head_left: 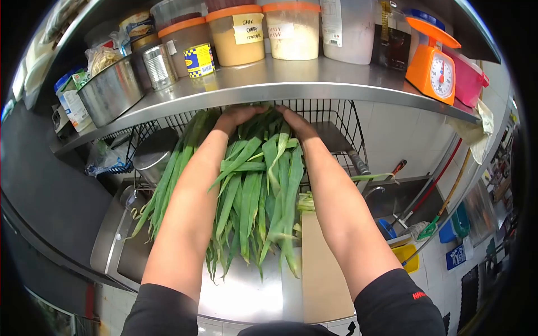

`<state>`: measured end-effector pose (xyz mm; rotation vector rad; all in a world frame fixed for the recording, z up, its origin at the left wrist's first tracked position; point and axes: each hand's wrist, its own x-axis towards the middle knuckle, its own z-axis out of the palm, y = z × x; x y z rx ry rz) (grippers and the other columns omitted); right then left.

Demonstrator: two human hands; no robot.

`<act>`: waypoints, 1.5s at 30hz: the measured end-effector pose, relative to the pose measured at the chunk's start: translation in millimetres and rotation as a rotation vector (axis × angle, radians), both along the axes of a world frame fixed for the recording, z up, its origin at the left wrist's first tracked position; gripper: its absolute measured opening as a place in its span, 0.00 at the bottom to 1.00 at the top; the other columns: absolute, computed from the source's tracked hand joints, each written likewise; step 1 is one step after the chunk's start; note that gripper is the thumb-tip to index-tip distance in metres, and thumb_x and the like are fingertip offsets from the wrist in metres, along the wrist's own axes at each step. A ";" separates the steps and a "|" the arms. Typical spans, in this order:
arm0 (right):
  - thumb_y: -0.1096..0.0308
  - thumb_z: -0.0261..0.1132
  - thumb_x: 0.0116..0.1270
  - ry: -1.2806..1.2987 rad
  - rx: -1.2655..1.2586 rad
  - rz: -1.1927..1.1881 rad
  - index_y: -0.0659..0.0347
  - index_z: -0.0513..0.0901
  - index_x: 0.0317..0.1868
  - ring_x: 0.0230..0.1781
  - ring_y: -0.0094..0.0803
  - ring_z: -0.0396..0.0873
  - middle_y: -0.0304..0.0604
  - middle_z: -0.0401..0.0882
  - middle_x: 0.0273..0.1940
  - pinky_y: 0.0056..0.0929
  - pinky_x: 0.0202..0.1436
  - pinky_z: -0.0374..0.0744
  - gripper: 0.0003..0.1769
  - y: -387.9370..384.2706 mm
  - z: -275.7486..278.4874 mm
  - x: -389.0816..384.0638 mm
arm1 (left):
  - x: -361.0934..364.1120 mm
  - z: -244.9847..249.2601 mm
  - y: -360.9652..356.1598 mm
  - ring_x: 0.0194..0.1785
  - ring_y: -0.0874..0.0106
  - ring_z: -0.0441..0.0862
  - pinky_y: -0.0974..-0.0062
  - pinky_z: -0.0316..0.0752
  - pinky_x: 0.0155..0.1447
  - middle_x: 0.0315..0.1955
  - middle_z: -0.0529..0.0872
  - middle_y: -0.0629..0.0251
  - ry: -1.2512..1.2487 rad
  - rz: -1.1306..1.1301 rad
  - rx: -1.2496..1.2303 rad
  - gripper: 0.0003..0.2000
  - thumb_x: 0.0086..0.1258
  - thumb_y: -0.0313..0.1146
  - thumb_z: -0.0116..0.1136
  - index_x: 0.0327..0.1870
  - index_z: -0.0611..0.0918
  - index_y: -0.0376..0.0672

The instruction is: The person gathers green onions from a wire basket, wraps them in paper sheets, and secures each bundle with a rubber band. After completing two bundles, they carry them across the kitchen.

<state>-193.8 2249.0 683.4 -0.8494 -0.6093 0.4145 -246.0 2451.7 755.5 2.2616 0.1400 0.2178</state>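
Observation:
A thick bunch of leeks (252, 196), with long flat green leaves, hangs toward me over the steel worktop (241, 294). At its far end, beneath the shelf edge, my left hand (244, 114) curls round the left side of the bunch. My right hand (297, 123) grips the opposite side, and the fingertips of both are partly hidden among the leaves. More leek leaves (176, 168) lie to the left of my left forearm, drooping toward the sink. A brown cardboard piece (322, 263) lies on the worktop under my right forearm.
Above my hands runs a steel shelf (269, 92) with labelled tubs (235, 47), a metal pot (112, 92) and an orange scale (434, 73). Behind the leeks stands a black wire rack (342, 117). A sink edge (109, 241) is at left; a yellow bucket (408, 256) is at right.

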 end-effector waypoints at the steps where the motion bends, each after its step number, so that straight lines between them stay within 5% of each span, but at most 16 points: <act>1: 0.49 0.61 0.74 0.027 -0.155 -0.031 0.62 0.76 0.67 0.63 0.39 0.77 0.48 0.79 0.64 0.38 0.69 0.73 0.30 3.3 17.7 -2.6 | -2.1 3.4 -4.7 0.65 0.64 0.78 0.66 0.70 0.70 0.65 0.80 0.56 0.012 -0.007 -0.004 0.35 0.65 0.56 0.69 0.67 0.79 0.42; 3: 0.54 0.59 0.76 -0.149 -0.247 -0.113 0.61 0.80 0.63 0.55 0.34 0.82 0.46 0.83 0.58 0.33 0.61 0.79 0.24 -3.7 25.3 -11.8 | -32.4 26.5 -30.6 0.53 0.68 0.87 0.68 0.79 0.62 0.56 0.88 0.58 0.051 0.039 0.099 0.29 0.69 0.53 0.67 0.62 0.82 0.40; 6: 0.54 0.59 0.76 -0.088 -0.443 -0.115 0.62 0.81 0.61 0.50 0.33 0.84 0.46 0.85 0.54 0.31 0.56 0.81 0.23 26.7 25.9 11.4 | 1.0 3.4 0.7 0.52 0.68 0.87 0.67 0.79 0.62 0.55 0.88 0.59 0.154 -0.058 -0.134 0.29 0.69 0.53 0.66 0.63 0.82 0.40; 8: 0.56 0.61 0.75 -0.096 -0.334 -0.076 0.64 0.82 0.60 0.51 0.34 0.83 0.47 0.85 0.55 0.32 0.56 0.80 0.23 35.0 11.4 30.0 | -15.3 8.7 -3.4 0.53 0.67 0.87 0.67 0.79 0.63 0.56 0.87 0.58 0.167 -0.036 -0.154 0.28 0.70 0.52 0.66 0.63 0.81 0.41; 10: 0.57 0.63 0.73 -0.119 -0.456 -0.264 0.65 0.82 0.60 0.50 0.35 0.84 0.47 0.85 0.55 0.33 0.56 0.81 0.22 27.7 22.2 15.5 | -32.5 14.8 -6.9 0.55 0.67 0.85 0.68 0.77 0.65 0.57 0.86 0.60 0.140 -0.083 -0.343 0.29 0.70 0.53 0.66 0.64 0.81 0.41; 15: 0.55 0.66 0.72 -0.054 -0.420 -0.333 0.65 0.82 0.60 0.52 0.35 0.84 0.49 0.85 0.56 0.34 0.57 0.81 0.24 12.2 40.7 -0.3 | -9.1 13.5 14.8 0.59 0.68 0.81 0.68 0.74 0.67 0.59 0.84 0.59 -0.158 -0.110 -0.173 0.28 0.71 0.50 0.67 0.65 0.81 0.40; 17: 0.55 0.67 0.71 0.175 -0.274 -0.160 0.64 0.83 0.60 0.52 0.35 0.85 0.48 0.86 0.55 0.34 0.57 0.82 0.25 2.4 49.6 -17.6 | -9.8 13.7 13.3 0.60 0.68 0.80 0.68 0.74 0.67 0.60 0.84 0.59 -0.229 -0.200 -0.194 0.28 0.71 0.48 0.67 0.65 0.80 0.39; 20: 0.53 0.68 0.70 0.177 0.034 0.069 0.62 0.83 0.60 0.50 0.36 0.86 0.46 0.86 0.55 0.34 0.58 0.83 0.26 1.1 46.6 -29.1 | -14.0 17.8 1.9 0.60 0.69 0.80 0.68 0.74 0.67 0.60 0.83 0.57 -0.417 -0.166 0.030 0.27 0.71 0.45 0.67 0.66 0.79 0.38; 22: 0.52 0.68 0.69 0.170 -0.001 0.114 0.61 0.82 0.61 0.50 0.37 0.85 0.45 0.86 0.55 0.35 0.58 0.83 0.27 -0.9 48.7 -27.2 | -8.1 10.0 -0.1 0.59 0.68 0.81 0.68 0.75 0.67 0.60 0.83 0.58 -0.272 -0.121 -0.264 0.28 0.71 0.46 0.67 0.67 0.79 0.39; 28: 0.53 0.68 0.69 0.164 0.014 -0.041 0.60 0.82 0.61 0.48 0.37 0.87 0.45 0.87 0.53 0.35 0.55 0.84 0.26 0.9 43.2 -36.5 | -13.3 2.3 -9.0 0.57 0.67 0.84 0.68 0.75 0.67 0.59 0.85 0.59 -0.083 -0.187 -0.494 0.27 0.74 0.50 0.62 0.66 0.80 0.41; 34: 0.53 0.68 0.70 0.224 -0.074 0.034 0.58 0.83 0.60 0.52 0.33 0.84 0.43 0.86 0.54 0.34 0.60 0.81 0.24 0.3 29.1 -26.4 | -25.9 -3.8 -36.6 0.56 0.69 0.85 0.70 0.75 0.65 0.57 0.87 0.61 0.114 -0.198 -0.570 0.27 0.73 0.54 0.61 0.62 0.84 0.42; 38: 0.54 0.64 0.74 0.125 -0.108 -0.067 0.55 0.85 0.55 0.48 0.32 0.85 0.39 0.87 0.51 0.32 0.57 0.82 0.18 7.1 18.5 -14.5 | -27.5 0.6 -46.8 0.60 0.72 0.82 0.72 0.72 0.68 0.61 0.85 0.62 0.048 0.076 -0.139 0.27 0.73 0.54 0.61 0.62 0.84 0.41; 42: 0.52 0.65 0.72 0.095 -0.212 -0.098 0.57 0.84 0.56 0.49 0.31 0.84 0.40 0.87 0.53 0.32 0.57 0.82 0.20 0.7 33.0 -27.6 | -16.1 -4.6 -26.7 0.61 0.72 0.81 0.73 0.72 0.68 0.62 0.84 0.63 0.077 -0.153 -0.404 0.26 0.74 0.52 0.61 0.65 0.82 0.44; 45: 0.49 0.67 0.69 0.143 -0.201 -0.010 0.60 0.83 0.60 0.52 0.33 0.84 0.44 0.86 0.55 0.31 0.59 0.80 0.28 9.2 36.9 -26.6 | -13.1 -3.4 -13.5 0.60 0.72 0.82 0.73 0.72 0.68 0.61 0.85 0.63 0.043 -0.067 -0.323 0.26 0.74 0.50 0.61 0.66 0.81 0.43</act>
